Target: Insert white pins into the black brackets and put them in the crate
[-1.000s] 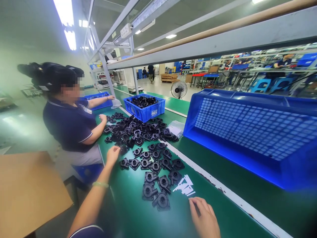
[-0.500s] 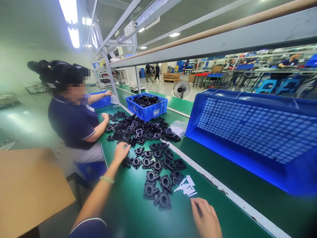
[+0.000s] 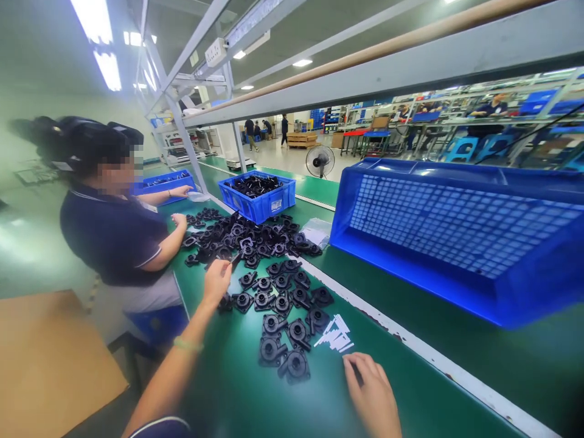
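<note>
My left hand (image 3: 218,282) is over the near edge of a pile of black plastic pump-like housings (image 3: 237,234), its fingers pinched on a black plastic housing (image 3: 236,260) at the fingertips. Several similar housings (image 3: 281,303), each with a round hub and side spout, lie in loose rows in front of me. My right hand (image 3: 373,390) rests low on the green tabletop, thumb and forefinger together; whatever is between them is too small to make out. Just beyond its fingertips lies a small heap of white strips (image 3: 335,334).
Behind the pile stands a blue crate (image 3: 256,208) full of black parts. A large blue bin (image 3: 424,243) lies tipped at right, beside a clear plastic bag (image 3: 316,232). A co-worker (image 3: 114,231) sits at left, reaching over the parts. A cardboard sheet (image 3: 55,359) is at lower left.
The view has shifted a little, so most things sit further left. My left fingers have closed at the pile's edge. The co-worker's far hand has lowered with the clear bag.
</note>
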`<state>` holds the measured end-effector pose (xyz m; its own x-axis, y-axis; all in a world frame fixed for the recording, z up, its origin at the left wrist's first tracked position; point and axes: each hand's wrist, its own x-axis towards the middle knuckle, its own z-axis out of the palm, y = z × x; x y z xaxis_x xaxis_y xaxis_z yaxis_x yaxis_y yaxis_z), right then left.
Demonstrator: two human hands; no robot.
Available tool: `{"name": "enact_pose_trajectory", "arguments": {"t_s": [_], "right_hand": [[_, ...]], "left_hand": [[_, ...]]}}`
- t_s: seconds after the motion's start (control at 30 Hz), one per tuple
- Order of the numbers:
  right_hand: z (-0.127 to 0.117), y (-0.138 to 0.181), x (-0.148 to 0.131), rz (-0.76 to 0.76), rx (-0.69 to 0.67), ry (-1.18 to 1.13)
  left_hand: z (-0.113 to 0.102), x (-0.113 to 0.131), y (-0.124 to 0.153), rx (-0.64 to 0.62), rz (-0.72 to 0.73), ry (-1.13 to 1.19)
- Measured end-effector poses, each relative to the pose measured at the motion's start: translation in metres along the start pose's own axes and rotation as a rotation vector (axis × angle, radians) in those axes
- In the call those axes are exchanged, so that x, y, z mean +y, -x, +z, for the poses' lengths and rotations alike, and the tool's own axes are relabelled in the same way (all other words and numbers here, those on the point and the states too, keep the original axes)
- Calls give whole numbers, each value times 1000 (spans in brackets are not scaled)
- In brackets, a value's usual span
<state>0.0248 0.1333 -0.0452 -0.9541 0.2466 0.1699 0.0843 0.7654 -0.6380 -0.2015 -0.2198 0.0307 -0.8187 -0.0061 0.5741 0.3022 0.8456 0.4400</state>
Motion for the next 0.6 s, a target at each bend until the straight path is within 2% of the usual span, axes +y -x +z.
{"name": "enact_pose_trajectory", "arguments": {"t_s": [0.1,0.2,0.4,0.47,0.53,0.6], "right_hand": [[-2,1,-3,-5,-1,6],[-3,1,-6,-13,1,24],[1,0,-4,-43,18,42],[3,-2,0,-46,26,42],[0,-4,0,-49,31,31],[-9,-3,-12,-46,66,10]], "left_hand": [[-25,17,27,-17,138,4],[-46,24,64,-74,248,-3],[-71,25,131,-318,444,42],[-73,25,141,-360,464,71],[-72,24,143,-348,443,93],[-67,20,139,-318,410,113]]}}
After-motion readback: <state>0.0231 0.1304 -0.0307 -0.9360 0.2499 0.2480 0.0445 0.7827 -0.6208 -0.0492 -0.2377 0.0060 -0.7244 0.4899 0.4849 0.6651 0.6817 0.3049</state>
